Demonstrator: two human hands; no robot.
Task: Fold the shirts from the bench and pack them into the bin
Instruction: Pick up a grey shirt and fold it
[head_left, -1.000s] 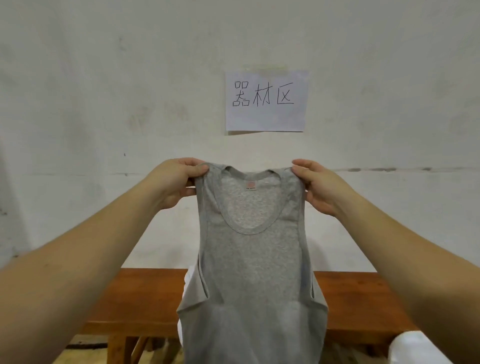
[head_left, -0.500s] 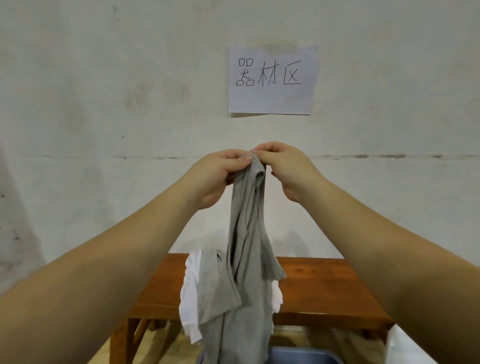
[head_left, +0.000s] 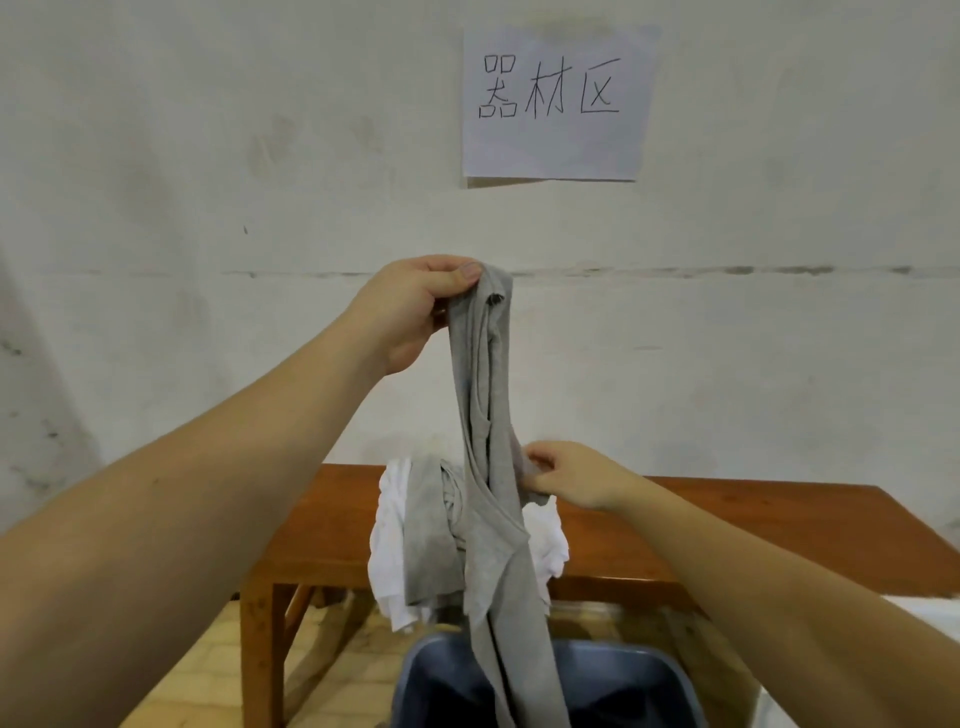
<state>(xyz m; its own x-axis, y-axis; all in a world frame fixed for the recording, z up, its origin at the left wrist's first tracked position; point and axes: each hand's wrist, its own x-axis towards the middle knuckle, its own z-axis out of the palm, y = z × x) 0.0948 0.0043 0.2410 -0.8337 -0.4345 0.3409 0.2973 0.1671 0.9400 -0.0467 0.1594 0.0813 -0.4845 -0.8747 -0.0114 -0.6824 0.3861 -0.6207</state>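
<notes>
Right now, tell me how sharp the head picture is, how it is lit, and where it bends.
Head view: soft, even light, no glare; faint shadows on the wall behind the tank top. Sign reads sharp; left hand and right hand show little blur. Wide-angle bend swells the forearms at the edges; the bin is cut off below.

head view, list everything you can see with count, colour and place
tank top: 1, grey, held up lengthwise above the bin
clothes pile: 1, white and grey, on the bench, hanging over its front edge
bench: 1, brown wood, against the wall
bin: 1, blue-grey, on the floor in front of the bench
paper sign: 1, white with black handwriting, on the wall
wall: 1, off-white, behind the bench
hands: 2; left hand pinches the top's upper end, right hand pinches it lower down
</notes>
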